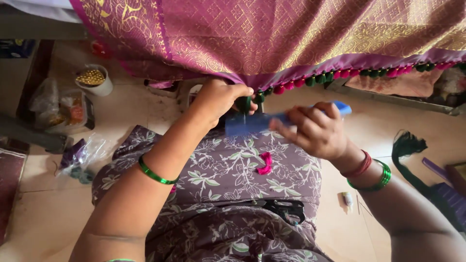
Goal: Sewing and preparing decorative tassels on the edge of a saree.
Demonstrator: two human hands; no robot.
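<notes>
At frame centre, a green tassel (244,103) on the purple-gold fabric's (272,39) hem is pinched by the left hand (221,99); a blue comb (264,121) is gripped by the right hand (313,128).

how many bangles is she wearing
3 clearly: one green bangle on the left forearm, and a red bangle beside a green bangle on the right wrist. A green edge at the bottom left may be another; stacked ones may hide.

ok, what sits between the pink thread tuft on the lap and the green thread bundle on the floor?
Head view: the right hand and wrist with red and green bangles; otherwise bare floor.
</notes>
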